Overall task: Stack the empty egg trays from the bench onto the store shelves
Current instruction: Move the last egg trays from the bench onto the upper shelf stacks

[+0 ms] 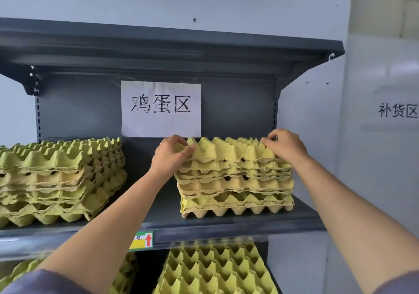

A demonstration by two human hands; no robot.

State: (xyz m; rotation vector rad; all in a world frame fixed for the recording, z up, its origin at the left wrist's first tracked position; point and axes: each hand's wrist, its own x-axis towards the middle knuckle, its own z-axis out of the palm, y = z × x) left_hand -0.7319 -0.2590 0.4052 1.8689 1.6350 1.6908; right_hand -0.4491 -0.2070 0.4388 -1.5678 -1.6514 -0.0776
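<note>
A stack of several yellow-green egg trays (pixel 235 180) stands on the right half of the dark grey shelf (pixel 204 225). My left hand (pixel 170 155) grips the left edge of the top tray (pixel 229 149), thumb on the tray's front corner and fingers curled over its peaks. At the right end of that same tray, my right hand (pixel 284 145) holds it with curled fingers. A second stack of egg trays (pixel 59 180) sits on the shelf's left half.
A white paper sign (pixel 161 109) hangs on the shelf's back panel, under an upper shelf (pixel 172 51). More egg trays (pixel 215 271) lie on the lower shelf. A white wall with another sign (pixel 398 110) is to the right. A gap separates the two stacks.
</note>
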